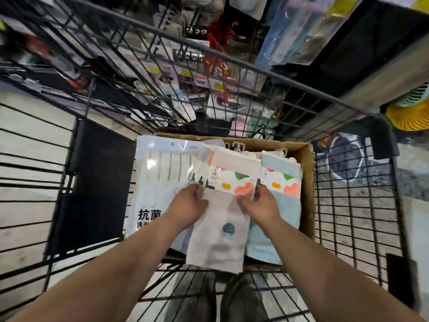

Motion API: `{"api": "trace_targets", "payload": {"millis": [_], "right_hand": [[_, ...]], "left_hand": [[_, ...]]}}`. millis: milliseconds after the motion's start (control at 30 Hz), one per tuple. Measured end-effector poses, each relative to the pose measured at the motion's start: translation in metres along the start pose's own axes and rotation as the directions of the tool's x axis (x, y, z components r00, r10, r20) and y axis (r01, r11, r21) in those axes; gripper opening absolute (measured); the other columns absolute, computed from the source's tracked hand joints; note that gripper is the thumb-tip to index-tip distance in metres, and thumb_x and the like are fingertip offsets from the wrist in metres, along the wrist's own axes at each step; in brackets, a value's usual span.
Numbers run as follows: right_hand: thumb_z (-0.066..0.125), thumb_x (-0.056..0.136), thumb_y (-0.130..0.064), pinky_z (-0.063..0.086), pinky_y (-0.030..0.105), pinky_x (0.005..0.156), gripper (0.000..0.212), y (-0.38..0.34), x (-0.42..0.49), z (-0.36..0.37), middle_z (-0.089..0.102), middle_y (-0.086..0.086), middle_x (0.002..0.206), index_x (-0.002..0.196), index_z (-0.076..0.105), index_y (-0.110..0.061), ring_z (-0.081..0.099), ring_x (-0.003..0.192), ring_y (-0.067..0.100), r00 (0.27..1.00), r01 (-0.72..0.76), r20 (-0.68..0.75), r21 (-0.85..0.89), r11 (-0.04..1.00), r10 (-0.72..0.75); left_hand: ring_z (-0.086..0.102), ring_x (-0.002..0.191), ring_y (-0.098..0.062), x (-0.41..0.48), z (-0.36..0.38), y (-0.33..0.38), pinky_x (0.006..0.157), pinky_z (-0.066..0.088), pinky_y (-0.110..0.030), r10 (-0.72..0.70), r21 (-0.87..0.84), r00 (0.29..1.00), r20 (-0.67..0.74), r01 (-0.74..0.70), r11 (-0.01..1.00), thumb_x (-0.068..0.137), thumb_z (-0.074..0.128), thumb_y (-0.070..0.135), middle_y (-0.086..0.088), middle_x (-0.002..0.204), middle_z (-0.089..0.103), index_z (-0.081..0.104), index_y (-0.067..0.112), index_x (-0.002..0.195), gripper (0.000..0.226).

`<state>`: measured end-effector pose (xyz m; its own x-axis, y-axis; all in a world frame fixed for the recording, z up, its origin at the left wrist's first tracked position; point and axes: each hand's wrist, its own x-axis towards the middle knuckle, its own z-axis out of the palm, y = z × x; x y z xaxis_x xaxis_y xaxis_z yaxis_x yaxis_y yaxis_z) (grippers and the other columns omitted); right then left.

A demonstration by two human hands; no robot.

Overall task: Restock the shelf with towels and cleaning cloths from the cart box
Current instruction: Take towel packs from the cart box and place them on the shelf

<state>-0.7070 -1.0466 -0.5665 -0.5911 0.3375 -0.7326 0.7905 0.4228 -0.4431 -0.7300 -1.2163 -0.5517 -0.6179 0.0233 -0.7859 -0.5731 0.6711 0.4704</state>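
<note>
The box [307, 182] at centre frame is packed edge to edge with packets [160, 182], leaving no gap for fingers between them. Its top stays open from above. Cart wire [348, 205] walls it on the right and far side; a dark panel [97, 182] blocks the left.

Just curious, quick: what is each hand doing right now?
Left hand: closed on the left edge of the white packet.
Right hand: closed on the right edge of the same packet.
</note>
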Motion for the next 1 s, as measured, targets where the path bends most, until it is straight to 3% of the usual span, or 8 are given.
{"api": "trace_targets", "payload": {"millis": [233, 367, 433, 533, 667, 800, 900, 1000], "right_hand": [[0.07, 0.082, -0.022, 0.048, 0.033, 0.087, 0.04, 0.01, 0.009, -0.005, 0.06, 0.002, 0.112, 0.118, 0.055, -0.014, 0.055, 0.096, 0.018, 0.997, -0.068, -0.003, 0.221, 0.973, 0.071], [0.067, 0.085, -0.026, 0.049, 0.045, 0.094, 0.045, 0.027, 0.011, -0.027, 0.059, 0.008, 0.12, 0.124, 0.048, -0.014, 0.056, 0.107, 0.028, 0.989, -0.082, -0.101, 0.232, 0.969, 0.108], [0.064, 0.086, -0.03, 0.049, 0.044, 0.093, 0.054, 0.033, 0.012, -0.035, 0.057, 0.01, 0.124, 0.133, 0.041, -0.015, 0.055, 0.112, 0.032, 0.985, -0.104, -0.112, 0.223, 0.969, 0.132], [0.062, 0.087, -0.032, 0.046, 0.037, 0.093, 0.068, 0.038, 0.02, -0.041, 0.053, 0.012, 0.132, 0.145, 0.029, -0.018, 0.053, 0.115, 0.032, 0.983, -0.113, -0.123, 0.189, 0.975, 0.138], [0.06, 0.088, -0.031, 0.041, 0.031, 0.09, 0.069, 0.04, 0.023, -0.042, 0.051, 0.012, 0.132, 0.147, 0.025, -0.022, 0.051, 0.117, 0.032, 0.987, -0.106, -0.105, 0.172, 0.979, 0.125], [0.066, 0.085, -0.029, 0.047, 0.038, 0.095, 0.071, 0.044, 0.02, -0.038, 0.056, 0.01, 0.123, 0.145, 0.029, -0.019, 0.054, 0.108, 0.028, 0.982, -0.114, -0.104, 0.339, 0.934, 0.157], [0.07, 0.083, -0.027, 0.051, 0.038, 0.086, 0.055, 0.048, 0.018, -0.037, 0.061, 0.005, 0.106, 0.131, 0.048, -0.011, 0.059, 0.097, 0.024, 0.974, -0.149, -0.09, 0.445, 0.883, 0.21], [0.069, 0.084, -0.02, 0.052, 0.044, 0.091, 0.043, 0.052, 0.013, -0.038, 0.063, 0.004, 0.103, 0.123, 0.051, -0.014, 0.061, 0.099, 0.026, 0.983, -0.142, -0.021, 0.542, 0.828, 0.183]], "left_hand": [[0.055, 0.112, -0.027, 0.006, 0.005, 0.002, 0.094, 0.044, -0.03, -0.046, -0.139, 0.999, 0.021, 0.048, 0.989, 0.094, 0.048, 0.016, -0.009, 0.124, 0.058, 0.052, 0.01, 0.129, 0.036], [0.052, 0.118, -0.027, 0.008, 0.012, 0.008, 0.093, 0.038, -0.025, -0.071, -0.175, 0.997, -0.02, 0.066, 0.982, 0.094, 0.044, 0.011, -0.011, 0.132, 0.055, 0.051, 0.007, 0.132, 0.04], [0.056, 0.087, -0.024, 0.01, 0.017, 0.009, 0.075, 0.041, -0.024, -0.074, -0.19, 0.996, -0.056, 0.062, 0.98, 0.089, 0.045, 0.01, -0.013, 0.106, 0.063, 0.065, 0.012, 0.105, 0.025], [0.05, 0.061, -0.017, 0.018, 0.024, 0.011, 0.06, 0.041, -0.024, -0.099, -0.258, 0.985, -0.141, 0.06, 0.964, 0.083, 0.055, 0.012, 0.001, 0.071, 0.054, 0.045, 0.024, 0.064, 0.024], [0.057, 0.072, -0.014, 0.023, 0.028, 0.02, 0.066, 0.05, -0.03, -0.095, -0.219, 0.987, -0.13, 0.065, 0.974, 0.078, 0.07, 0.025, 0.009, 0.077, 0.051, 0.044, 0.021, 0.096, 0.032], [0.047, 0.062, -0.013, 0.03, 0.026, 0.024, 0.053, 0.037, -0.026, -0.14, -0.184, 0.98, -0.138, 0.113, 0.976, 0.075, 0.074, 0.025, 0.003, 0.074, 0.049, 0.043, 0.017, 0.08, 0.032], [0.051, 0.07, -0.021, 0.032, 0.028, 0.022, 0.062, 0.04, -0.028, -0.122, -0.208, 0.989, -0.088, 0.101, 0.973, 0.075, 0.074, 0.024, 0.0, 0.075, 0.053, 0.041, 0.02, 0.069, 0.033], [0.06, 0.082, -0.019, 0.024, 0.033, 0.021, 0.064, 0.046, -0.025, -0.072, -0.311, 0.997, 0.03, 0.078, 0.947, 0.081, 0.069, 0.017, 0.0, 0.09, 0.064, 0.059, 0.015, 0.092, 0.015]]}}
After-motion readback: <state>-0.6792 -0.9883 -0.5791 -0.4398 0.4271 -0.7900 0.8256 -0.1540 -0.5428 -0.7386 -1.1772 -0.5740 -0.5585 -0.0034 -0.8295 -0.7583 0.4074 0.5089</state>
